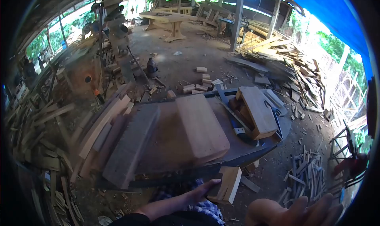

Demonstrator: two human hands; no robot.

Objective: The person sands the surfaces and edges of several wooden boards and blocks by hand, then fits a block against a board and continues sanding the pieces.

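My left hand (pixel 199 193) is low in the middle of the head view, its thumb against the left side of a short wooden block (pixel 230 182). The hand grips the block, though most of its fingers are hidden. At the lower right, my right hand (pixel 295 212) is open and holds nothing, its fingers stretched out. Beyond the block is a workbench (pixel 168 127) bearing a thick pale board (pixel 202 127). A handsaw (pixel 239 131) with a blue and white handle lies beside a wooden box-like piece (pixel 259 111).
A dark plank (pixel 132 147) and several long boards (pixel 105 127) lie left of the bench. Scrap wood (pixel 306 174) covers the ground at right, and a larger lumber pile (pixel 304 77) rises behind. A wooden table (pixel 168 17) stands at the back, near a post (pixel 237 20).
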